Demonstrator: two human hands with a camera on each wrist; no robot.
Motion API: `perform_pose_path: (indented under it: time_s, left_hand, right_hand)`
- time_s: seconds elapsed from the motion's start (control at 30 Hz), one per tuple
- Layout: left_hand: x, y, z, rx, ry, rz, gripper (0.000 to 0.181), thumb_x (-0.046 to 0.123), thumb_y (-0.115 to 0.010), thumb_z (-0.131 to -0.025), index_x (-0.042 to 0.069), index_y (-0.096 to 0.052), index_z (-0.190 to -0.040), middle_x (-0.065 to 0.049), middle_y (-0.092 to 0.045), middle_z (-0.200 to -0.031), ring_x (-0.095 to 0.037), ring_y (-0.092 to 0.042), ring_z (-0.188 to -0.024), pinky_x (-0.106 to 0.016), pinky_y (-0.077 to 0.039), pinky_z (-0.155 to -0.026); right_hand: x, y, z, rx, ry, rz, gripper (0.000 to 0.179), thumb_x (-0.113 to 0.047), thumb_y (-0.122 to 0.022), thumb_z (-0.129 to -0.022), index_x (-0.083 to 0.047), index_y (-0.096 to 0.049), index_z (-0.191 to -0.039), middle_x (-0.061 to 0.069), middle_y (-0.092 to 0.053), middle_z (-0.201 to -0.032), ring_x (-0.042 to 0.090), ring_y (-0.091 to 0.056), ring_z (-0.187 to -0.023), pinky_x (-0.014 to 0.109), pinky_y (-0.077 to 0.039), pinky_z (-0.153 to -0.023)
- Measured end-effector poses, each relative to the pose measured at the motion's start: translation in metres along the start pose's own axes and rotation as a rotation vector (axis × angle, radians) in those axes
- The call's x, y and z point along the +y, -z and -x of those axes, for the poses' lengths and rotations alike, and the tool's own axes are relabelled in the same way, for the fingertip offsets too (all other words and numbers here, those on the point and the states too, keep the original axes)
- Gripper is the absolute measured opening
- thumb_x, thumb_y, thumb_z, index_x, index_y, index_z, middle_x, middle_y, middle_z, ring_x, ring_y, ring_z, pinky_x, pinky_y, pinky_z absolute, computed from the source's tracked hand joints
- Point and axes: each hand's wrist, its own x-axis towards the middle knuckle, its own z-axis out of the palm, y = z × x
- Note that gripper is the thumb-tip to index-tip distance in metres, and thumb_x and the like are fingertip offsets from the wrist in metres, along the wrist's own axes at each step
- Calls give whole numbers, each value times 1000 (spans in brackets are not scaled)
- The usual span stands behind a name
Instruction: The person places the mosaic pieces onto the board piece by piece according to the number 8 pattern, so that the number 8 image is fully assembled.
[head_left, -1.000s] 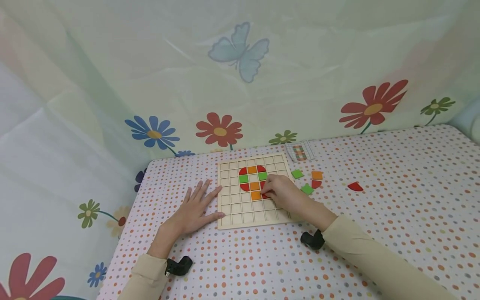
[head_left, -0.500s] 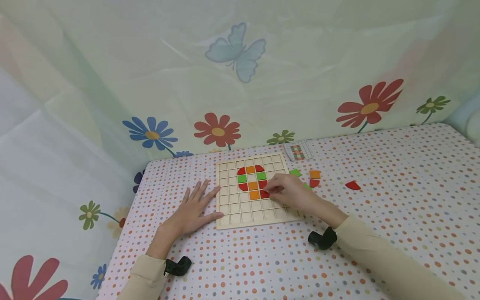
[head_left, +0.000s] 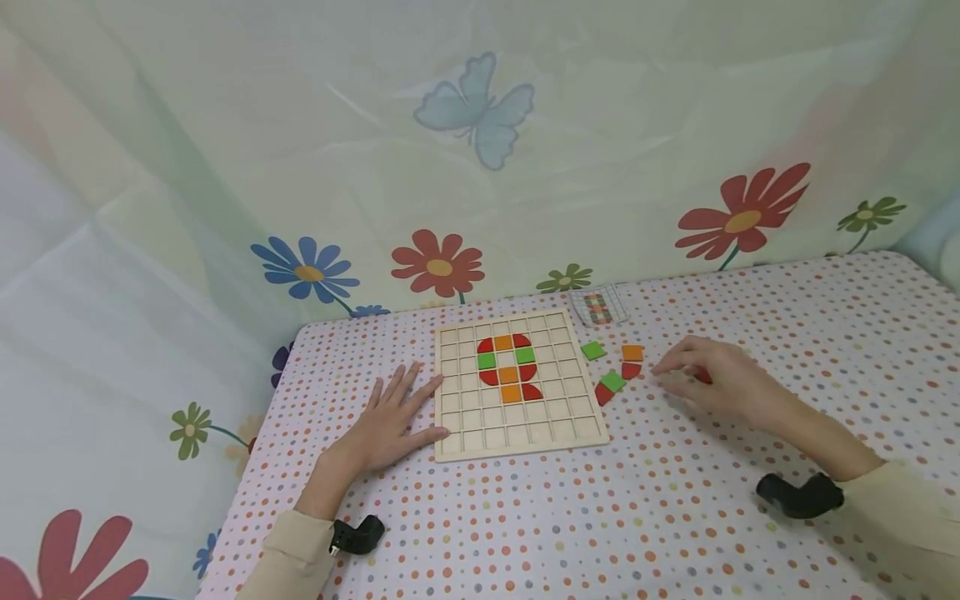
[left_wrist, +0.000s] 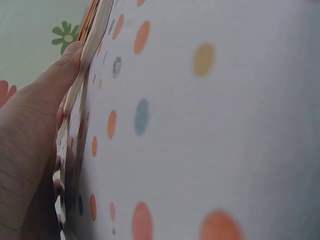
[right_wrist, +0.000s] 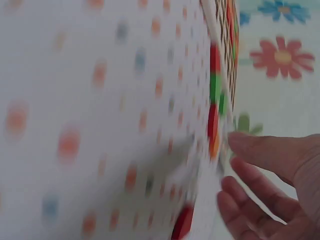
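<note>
My left hand [head_left: 386, 423] lies spread beside the wooden grid board [head_left: 480, 443], its thumb and a fingertip at the left edge. In the left wrist view the thumb [left_wrist: 57, 75] touches the board's side. Red rounded tiles, orange squares [head_left: 511, 393] and green squares [head_left: 525, 356] sit in the grid cells. My right hand [head_left: 720, 379] hovers right of the board, over a red quarter-circle tile [head_left: 702, 375] that it partly covers. The right wrist view shows this red tile [right_wrist: 183, 222] on the cloth, apart from the loosely bent fingers [right_wrist: 265, 190].
Several loose tiles lie right of the board: a green square [head_left: 593, 351], an orange square [head_left: 632, 353], a red tile [head_left: 631, 369], another green square [head_left: 612, 382] and a red one [head_left: 604, 394]. A printed pattern card [head_left: 598, 307] lies behind them on the dotted tablecloth [head_left: 525, 525].
My right hand has let go of the red tile at the lower right of the pattern and moved right, off the board, to the far loose red tile. The left hand stays put.
</note>
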Motion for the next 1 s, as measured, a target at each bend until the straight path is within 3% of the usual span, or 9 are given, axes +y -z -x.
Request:
perform_pose_path:
  time_s: [0.17,0.33,0.43,0.63,0.73,1.0]
  left_hand:
    - [0,0,2,7,9,-5,85,64,-56,-99,25,-26,-168,-13,-7,-176,-36,0,-162,-64,0,-127]
    - [0,-1,2,-5,3,-8,85,65,-55,-100,26,-23,-169,-13,-4,-176,-36,0,-161,-63,0,-127]
    - [0,-1,1,-5,2,-15,85,66,-54,-100,27,-22,-169,-12,-4,-176,-36,1,-162,-63,0,-127]
    - [1,0,-1,-2,7,-23,86,67,-54,-100,29,-21,-169,-10,-3,-176,-33,2,-162,-61,1,-128]
    - [1,0,-1,-4,-2,-13,86,66,-55,-100,27,-22,-169,-11,-4,-176,-34,2,-162,-62,1,-128]
    - [0,-1,-1,9,-10,-2,85,64,-56,-100,27,-24,-169,-12,-5,-176,-36,1,-162,-63,1,-127]
  right_hand:
    - [39,16,4,-49,-58,19,25,3,-86,-81,2,-79,-105,15,-71,-102,33,-67,-90,32,-59,-69]
    - [57,19,5,-67,-82,3,24,6,-85,-80,4,-79,-103,16,-71,-99,31,-68,-86,26,-58,-67]
    - [60,21,5,-67,-76,7,25,7,-86,-79,4,-79,-102,14,-71,-96,29,-69,-84,23,-56,-65]
    - [59,26,1,-120,-150,10,25,7,-84,-80,8,-76,-104,22,-71,-98,36,-69,-86,41,-61,-71]
    - [58,26,0,-125,-179,20,26,7,-84,-80,8,-76,-105,25,-71,-100,36,-69,-86,45,-60,-72]
    - [56,21,6,-63,-169,32,24,8,-84,-80,7,-74,-102,17,-69,-90,36,-68,-81,50,-59,-70]
